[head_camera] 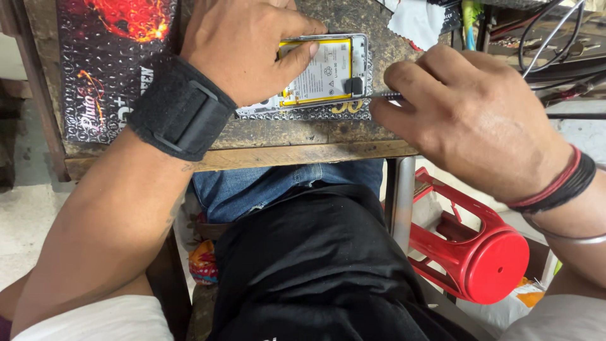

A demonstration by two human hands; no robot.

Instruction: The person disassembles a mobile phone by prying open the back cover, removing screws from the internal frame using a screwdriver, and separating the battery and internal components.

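An opened phone [328, 72] lies back-up on a worn wooden bench [297, 155], its yellow-edged battery showing. My left hand [243, 47] presses down on the phone's left part, thumb laid across the battery; a black strap wraps that wrist. My right hand [467, 117] pinches a thin metal tool [384, 95] whose tip touches a small dark part at the phone's right edge.
A dark red-patterned mat [104, 63] covers the bench's left side. A white cloth [416, 19] and a tangle of cables [549, 44] sit at the back right. A red plastic stool [480, 246] lies on its side below the bench, right of my legs.
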